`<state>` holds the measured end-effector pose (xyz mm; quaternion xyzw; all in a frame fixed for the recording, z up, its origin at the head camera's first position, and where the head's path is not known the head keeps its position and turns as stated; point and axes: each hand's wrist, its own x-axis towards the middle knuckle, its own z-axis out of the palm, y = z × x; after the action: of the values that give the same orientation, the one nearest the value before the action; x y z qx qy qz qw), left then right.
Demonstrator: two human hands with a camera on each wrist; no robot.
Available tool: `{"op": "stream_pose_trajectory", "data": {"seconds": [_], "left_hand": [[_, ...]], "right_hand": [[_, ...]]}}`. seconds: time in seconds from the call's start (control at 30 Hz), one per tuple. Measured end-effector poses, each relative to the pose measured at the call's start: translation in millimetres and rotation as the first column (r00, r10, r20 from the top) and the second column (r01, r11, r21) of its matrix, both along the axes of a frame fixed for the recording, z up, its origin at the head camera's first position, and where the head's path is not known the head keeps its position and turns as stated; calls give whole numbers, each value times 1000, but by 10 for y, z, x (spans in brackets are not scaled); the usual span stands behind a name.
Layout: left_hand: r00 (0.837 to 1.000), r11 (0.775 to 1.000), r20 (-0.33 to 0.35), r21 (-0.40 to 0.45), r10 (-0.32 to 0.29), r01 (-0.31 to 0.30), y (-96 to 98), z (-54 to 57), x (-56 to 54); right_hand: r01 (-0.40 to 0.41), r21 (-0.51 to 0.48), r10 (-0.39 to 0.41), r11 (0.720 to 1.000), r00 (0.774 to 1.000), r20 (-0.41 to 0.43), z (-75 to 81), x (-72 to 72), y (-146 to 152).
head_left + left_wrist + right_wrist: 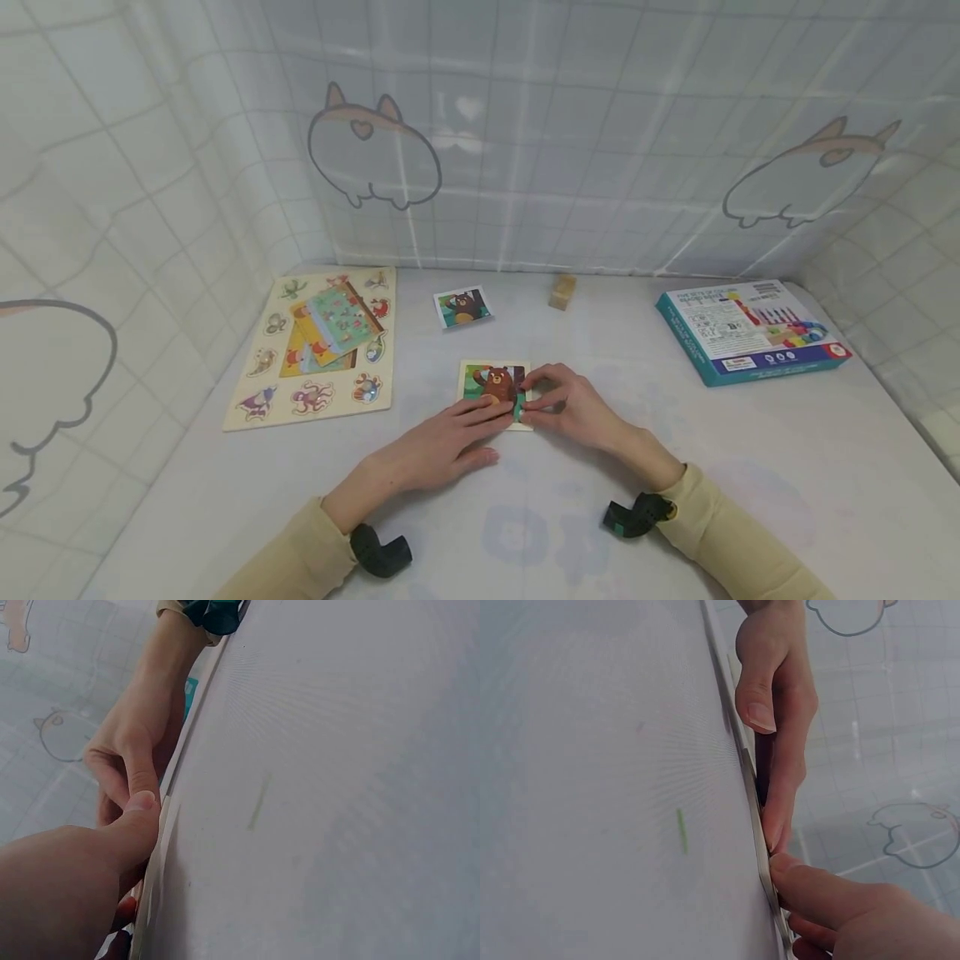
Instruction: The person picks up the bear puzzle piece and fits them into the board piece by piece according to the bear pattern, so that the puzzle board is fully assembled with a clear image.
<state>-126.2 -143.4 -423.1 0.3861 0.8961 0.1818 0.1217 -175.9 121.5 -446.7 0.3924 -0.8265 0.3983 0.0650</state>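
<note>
A small square bear puzzle [495, 380] with a pale wooden border lies flat on the table in the head view. My left hand [442, 443] reaches over its lower part, straight fingers resting on the bear picture. At the right side, my right hand [572, 407] pinches a puzzle piece [520, 401] between thumb and fingers, over the tray; a dark line runs beside this piece. The right wrist view shows the puzzle's thin edge [757, 832] under both hands' fingertips. In the left wrist view, the left thumb [139, 814] overlaps the right hand's fingertips.
Behind the puzzle lies a bear picture card [462, 307], with a small wooden block [562, 292] to its right. A sea-animal board [247, 367] bearing two picture cards [341, 317] is at left. A blue toy box [750, 329] lies at right. Patterned curtains [525, 150] surround the table.
</note>
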Motion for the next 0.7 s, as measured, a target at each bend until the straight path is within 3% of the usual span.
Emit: {"op": "stream_pose_trajectory", "data": {"seconds": [0.47,0.7], "left_hand": [[997,998,72,36,42,-44,-41,16,16],[999,995,-5,91,43,-42,-19,-14,8]], "right_hand": [[0,9,0,1000,999,-48,-2,-7,-39],[23,109,-19,994,999,-40,55,70,21]]}}
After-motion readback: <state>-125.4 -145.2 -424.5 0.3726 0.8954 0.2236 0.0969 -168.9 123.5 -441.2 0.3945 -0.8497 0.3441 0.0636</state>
